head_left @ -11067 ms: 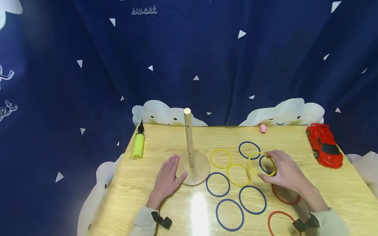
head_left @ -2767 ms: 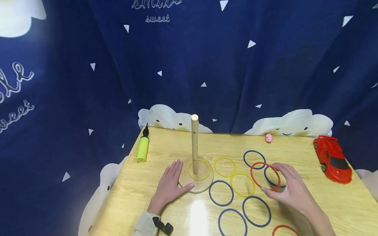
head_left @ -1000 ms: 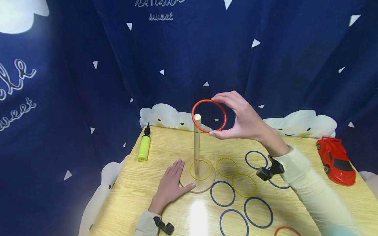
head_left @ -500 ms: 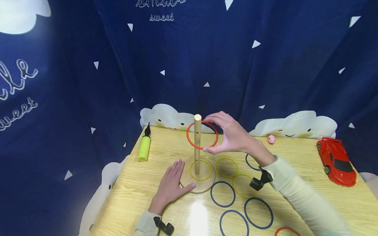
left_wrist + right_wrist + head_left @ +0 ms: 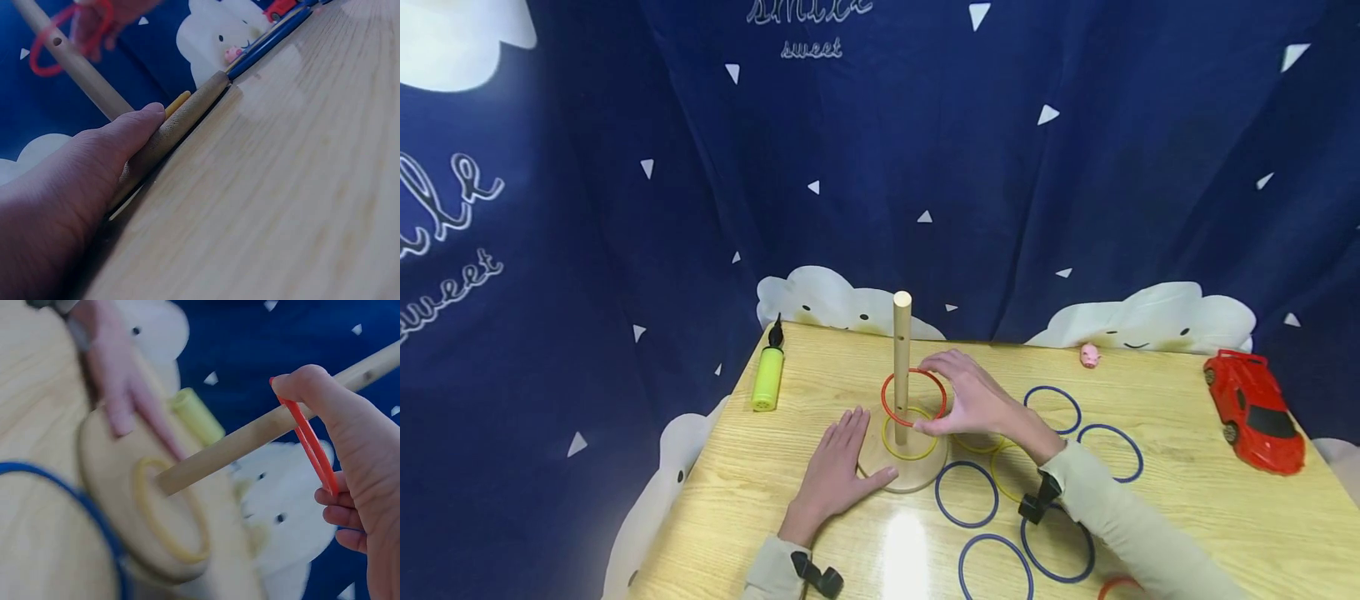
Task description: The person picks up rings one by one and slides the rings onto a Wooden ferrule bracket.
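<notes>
My right hand (image 5: 973, 400) pinches a red ring (image 5: 884, 398) between thumb and fingers. The ring encircles the wooden peg (image 5: 902, 342) partway down, above the base; the right wrist view shows the peg passing through the red ring (image 5: 314, 450). Around the foot of the peg lies a yellow ring (image 5: 910, 457) on the round wooden base (image 5: 901, 479). My left hand (image 5: 835, 471) rests flat at the base's left edge, fingers straight and thumb over the rim. In the left wrist view the thumb (image 5: 140, 128) lies along the base's edge.
Right of the base lie several blue rings, including one nearby (image 5: 967, 524), and two yellow rings partly behind my right arm. A red ring (image 5: 1116, 585) sits at the front. A yellow-green pump (image 5: 767, 379), a pink pig (image 5: 1089, 356) and a red toy car (image 5: 1255, 412) stand farther back.
A yellow ring went onto the peg earlier. My right hand then brought a red ring from the right, over the peg top, and lowered it along the peg. The left hand stays at the base.
</notes>
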The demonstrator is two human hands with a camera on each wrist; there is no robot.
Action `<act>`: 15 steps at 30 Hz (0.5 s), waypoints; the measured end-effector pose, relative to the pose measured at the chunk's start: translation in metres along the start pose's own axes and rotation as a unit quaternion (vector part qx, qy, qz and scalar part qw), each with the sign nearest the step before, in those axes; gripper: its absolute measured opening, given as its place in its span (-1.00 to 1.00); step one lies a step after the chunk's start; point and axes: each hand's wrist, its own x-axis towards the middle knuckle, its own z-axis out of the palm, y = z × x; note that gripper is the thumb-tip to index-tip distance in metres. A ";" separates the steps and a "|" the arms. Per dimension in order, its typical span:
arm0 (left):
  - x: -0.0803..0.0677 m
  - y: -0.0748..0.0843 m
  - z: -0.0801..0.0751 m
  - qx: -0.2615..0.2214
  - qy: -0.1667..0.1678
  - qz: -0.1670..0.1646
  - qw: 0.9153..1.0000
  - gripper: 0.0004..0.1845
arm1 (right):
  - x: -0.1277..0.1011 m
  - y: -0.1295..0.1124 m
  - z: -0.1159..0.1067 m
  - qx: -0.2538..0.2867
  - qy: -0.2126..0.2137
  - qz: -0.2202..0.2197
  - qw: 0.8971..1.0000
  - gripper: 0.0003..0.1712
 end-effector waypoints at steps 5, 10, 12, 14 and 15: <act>0.000 0.001 -0.001 0.001 -0.002 -0.001 1.000 0.20 | -0.015 0.015 0.032 -0.010 -0.016 0.019 1.000 0.00; -0.001 0.001 -0.002 0.000 0.004 -0.001 1.000 0.20 | -0.023 0.026 0.054 -0.032 -0.048 0.031 0.998 0.01; -0.001 0.001 -0.002 -0.001 0.004 -0.002 1.000 0.21 | -0.025 0.029 0.058 -0.042 -0.057 0.036 0.997 0.02; -0.001 0.001 -0.002 -0.002 0.004 -0.002 1.000 0.21 | -0.025 0.032 0.060 -0.047 -0.060 0.039 0.996 0.00; -0.001 0.001 -0.002 -0.002 0.004 -0.003 1.000 0.21 | -0.025 0.033 0.061 -0.047 -0.062 0.040 0.996 -0.01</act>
